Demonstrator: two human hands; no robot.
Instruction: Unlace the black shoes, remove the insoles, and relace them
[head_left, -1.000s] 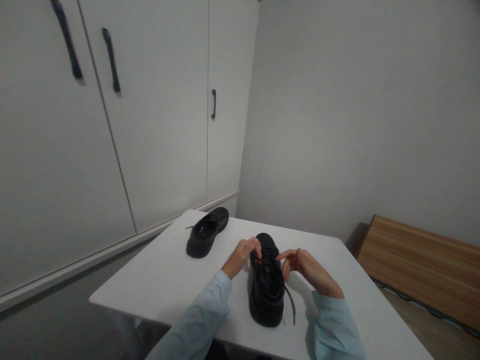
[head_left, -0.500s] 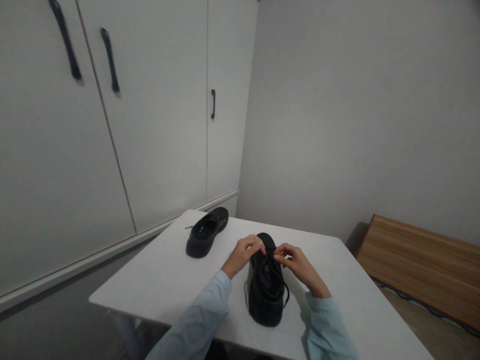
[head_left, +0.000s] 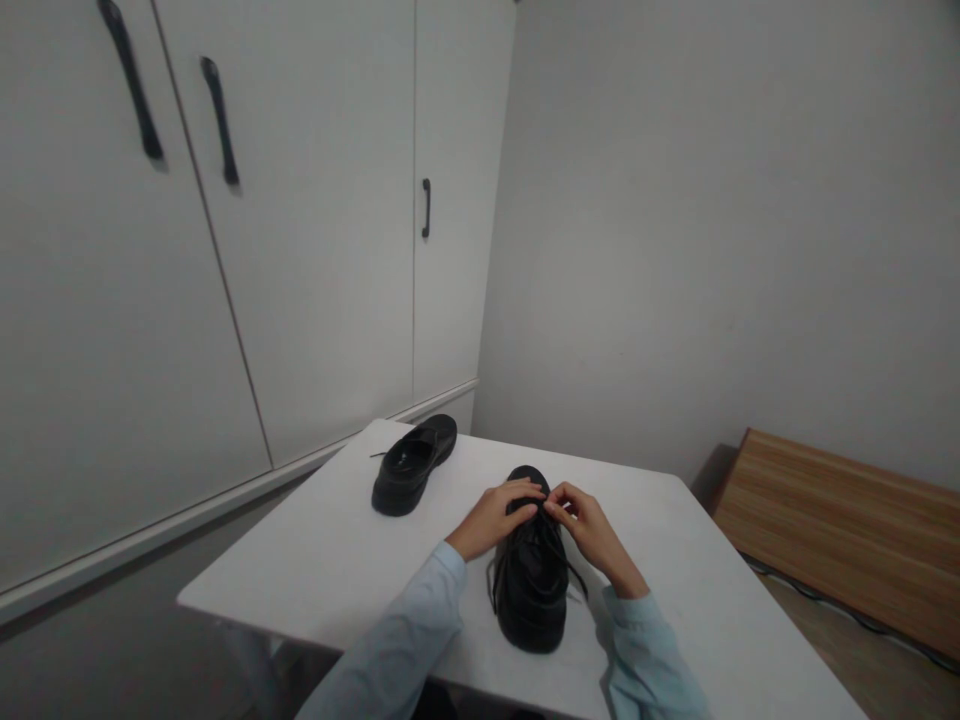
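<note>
A black lace-up shoe [head_left: 534,605] rests on the white table in front of me, heel towards me and toe pointing away. My left hand [head_left: 501,513] lies across its upper from the left, fingers stretched out over the front and thumb apart from them. From the right, my right hand [head_left: 591,528] pinches a black shoelace [head_left: 553,540] at the top of the lacing, thumb against forefinger. Loose lace ends hang down both sides of the shoe. The exact spot gripped is dark and partly hidden by the fingers.
A second black shoe [head_left: 409,470] lies at the table's far left, a lace end sticking out. Under both stands the white table [head_left: 322,570]. White cupboards [head_left: 330,250] line the left, a grey wall [head_left: 712,220] the back. A wooden board [head_left: 847,530] leans at the right, near a cable.
The fingers of my left hand have straightened out of a pinch and spread over the shoe's front. My right hand has shifted slightly left, still pinching. The hanging lace ends have moved.
</note>
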